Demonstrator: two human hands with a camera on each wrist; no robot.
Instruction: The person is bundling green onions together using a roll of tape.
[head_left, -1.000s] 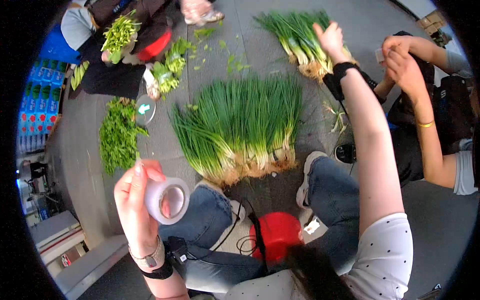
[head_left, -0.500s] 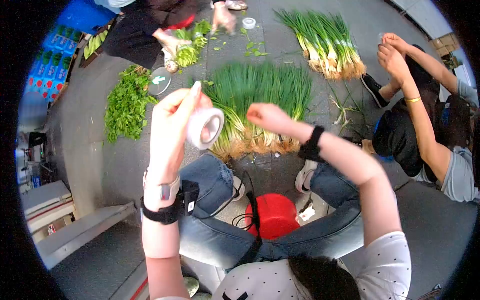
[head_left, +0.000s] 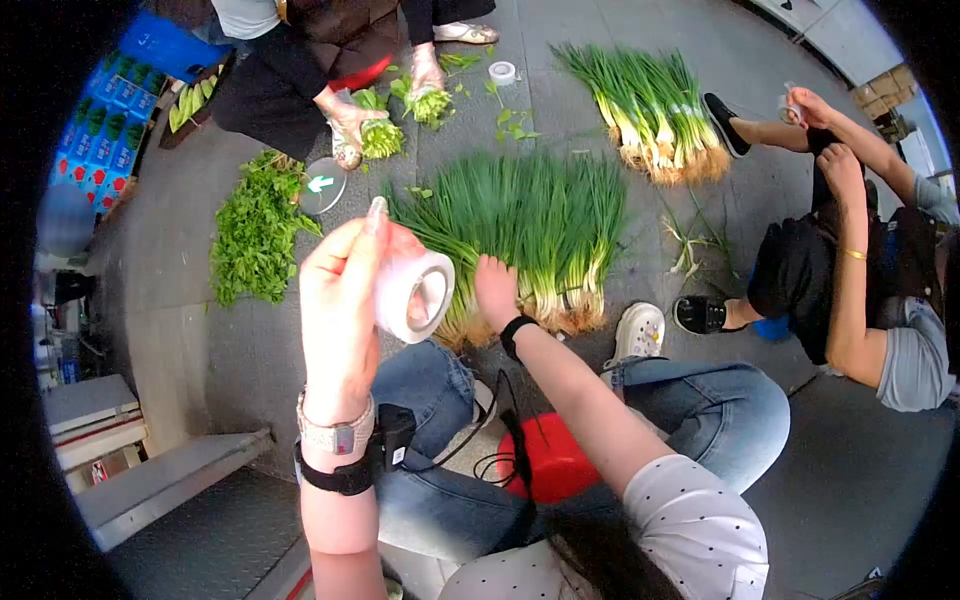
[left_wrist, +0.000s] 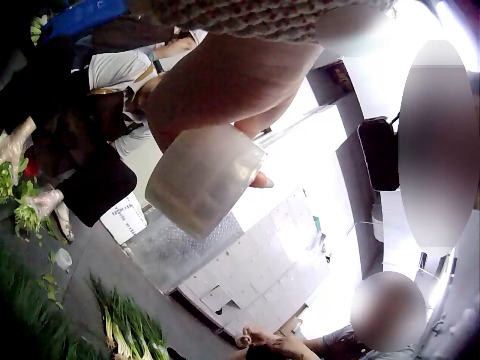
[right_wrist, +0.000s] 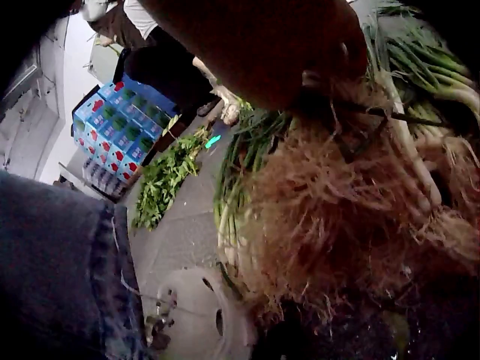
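In the head view my left hand (head_left: 340, 290) holds up a roll of clear tape (head_left: 413, 297), with fingers through its core and thumb and forefinger pointing upward. The left wrist view shows the broad side of the tape roll (left_wrist: 202, 180) close up. My right hand (head_left: 496, 292) grips spring onions (head_left: 530, 220) low on the pale stalks, at the left part of the wide row on the floor. Below that hand, the right wrist view shows a tangle of brown roots (right_wrist: 315, 202); its fingertips are hidden there.
Tied spring onions (head_left: 655, 115) lie at the back right, loose stalks (head_left: 690, 240) below them. Leafy greens (head_left: 255, 230) lie at left. Another person's gloved hands (head_left: 350, 130) hold greens; a person at right holds small tape (head_left: 790, 108). A red stool (head_left: 555, 465) stands between my legs.
My right hand has come from the far right bunch down to the wide row's stalks. My left hand has moved right and up with the tape roll. The far person now holds greens in both hands.
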